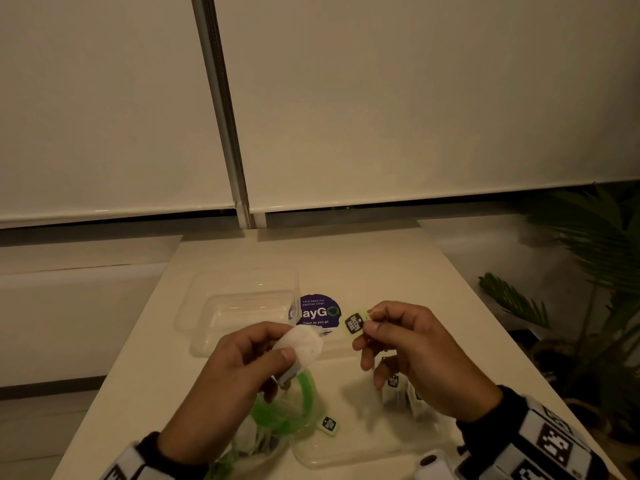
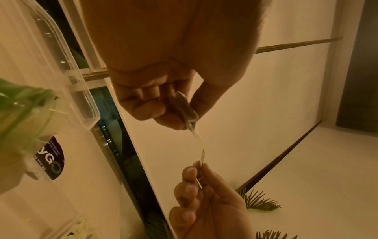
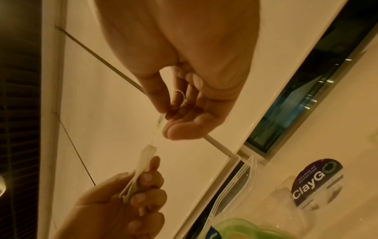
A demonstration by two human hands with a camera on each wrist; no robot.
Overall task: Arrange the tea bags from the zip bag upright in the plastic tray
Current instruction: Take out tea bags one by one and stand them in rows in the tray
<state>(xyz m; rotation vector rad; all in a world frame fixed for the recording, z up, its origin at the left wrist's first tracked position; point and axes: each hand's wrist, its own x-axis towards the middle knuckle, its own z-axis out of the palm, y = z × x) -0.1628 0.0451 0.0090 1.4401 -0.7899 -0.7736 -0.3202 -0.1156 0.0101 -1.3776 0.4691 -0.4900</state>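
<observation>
Zip bag (image 1: 277, 415) with green seal lies nearest on the counter (image 1: 398, 268). Above it, left hand (image 1: 239, 368) fingers pinch a tea bag (image 1: 301, 342) and right hand (image 1: 412, 355) fingers pinch its tag (image 1: 355, 323), both held off the counter. Plastic tray (image 1: 239, 306) sits just beyond, nothing upright in it.

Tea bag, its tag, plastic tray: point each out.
tea bag (image 1: 303, 342): head view, middle of the white pouch.
tag (image 1: 354, 323): head view, dark printed face.
plastic tray (image 1: 242, 278): head view, far wall.
</observation>
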